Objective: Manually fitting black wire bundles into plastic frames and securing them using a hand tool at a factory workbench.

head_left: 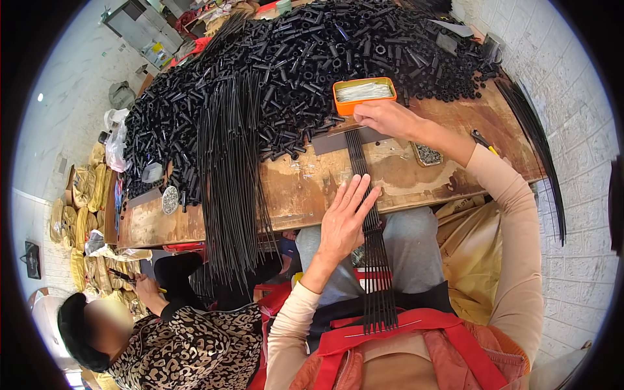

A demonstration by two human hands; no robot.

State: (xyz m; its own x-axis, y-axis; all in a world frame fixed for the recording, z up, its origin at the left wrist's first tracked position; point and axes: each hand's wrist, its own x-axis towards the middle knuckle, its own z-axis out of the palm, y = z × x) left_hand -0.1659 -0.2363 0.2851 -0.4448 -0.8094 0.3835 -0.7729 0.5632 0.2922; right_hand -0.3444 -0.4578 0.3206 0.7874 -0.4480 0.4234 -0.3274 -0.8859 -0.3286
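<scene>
Got both hands busy at a fan of black rods

Looking down at a wood table (299,187), reading clock positions from mid-view. Got the rods (376,260) running from 1 o'clock down to 5, lying across a grey strip (325,143) up top and fanning out over the lap down low. Got the left hand (341,224) laid on top of them with straight fingers, slightly apart. Got the right hand (392,119) between 1 and 2, right by the near edge of an orange tin (344,108) of silver pins (363,91). Seeing bunched fingertips there, but can't tell if clamped on anything. Also spotting a huge heap of tubes (312,65) at 12, a thick hanging bundle (231,162) at 10, a yellow-handled tool (481,140) between 2 and 3, and a co-worker (195,344) at 7.
</scene>
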